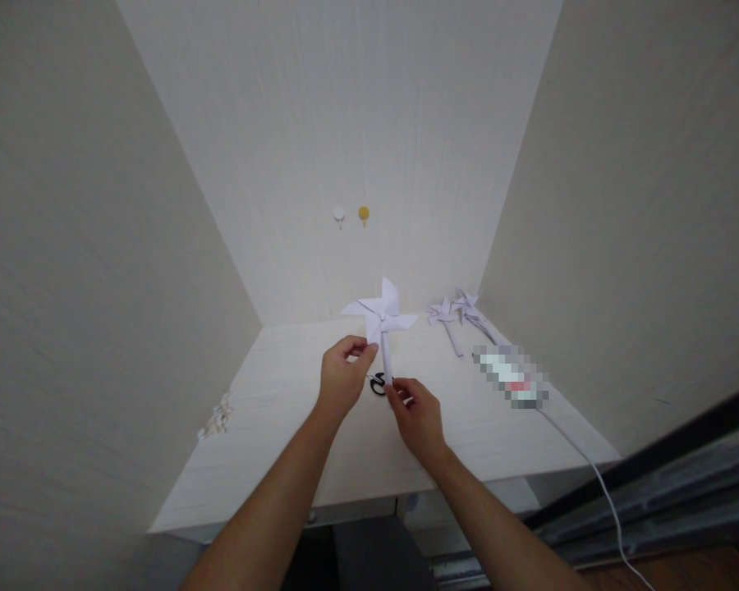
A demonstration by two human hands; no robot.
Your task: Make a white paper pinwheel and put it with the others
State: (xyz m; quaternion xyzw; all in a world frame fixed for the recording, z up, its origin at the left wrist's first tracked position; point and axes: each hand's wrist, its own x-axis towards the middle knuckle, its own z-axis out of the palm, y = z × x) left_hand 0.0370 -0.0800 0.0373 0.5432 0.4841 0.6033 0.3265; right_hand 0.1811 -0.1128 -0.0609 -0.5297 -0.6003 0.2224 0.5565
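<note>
I hold a white paper pinwheel upright above a pale wooden desk. My left hand pinches the lower vane of the wheel between thumb and fingers. My right hand is closed on the bottom of the pinwheel's white paper stick. Black scissors lie on the desk just behind my hands, partly hidden by them.
Two more paper pinwheels lie at the desk's back right corner. A blurred-out object with a white cable rests at the right. Paper scraps sit at the left edge. Two round hooks are on the back wall.
</note>
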